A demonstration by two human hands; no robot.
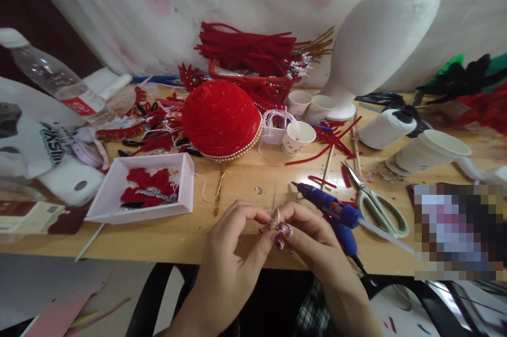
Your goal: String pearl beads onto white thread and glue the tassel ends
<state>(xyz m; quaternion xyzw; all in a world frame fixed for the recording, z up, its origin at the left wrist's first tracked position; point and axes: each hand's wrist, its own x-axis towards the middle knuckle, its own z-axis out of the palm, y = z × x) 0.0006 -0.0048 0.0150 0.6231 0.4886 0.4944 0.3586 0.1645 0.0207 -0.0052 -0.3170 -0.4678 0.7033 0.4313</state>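
Observation:
My left hand point(234, 244) and my right hand point(319, 244) meet at the table's front edge, fingertips pinched together. Between them is a small piece with a thin wire point(274, 197) sticking up and a small pale loop point(278, 214); the fingers hide most of it. To the right of my hands lies a blue hot glue gun point(325, 204) with a clear glue stick in its back. Beyond my left hand rests a red domed cap point(219, 120) edged with beads. A white tray point(189, 189) with red pieces and beads stands to the left.
Scissors point(382, 205) lie beyond the glue gun. Paper cups point(299, 139), a white thread cone point(388, 128) and a white mannequin head point(380, 41) stand farther back. A red basket point(253, 83) holds red fuzzy stems. At the left are a plastic bottle point(55, 75) and bags.

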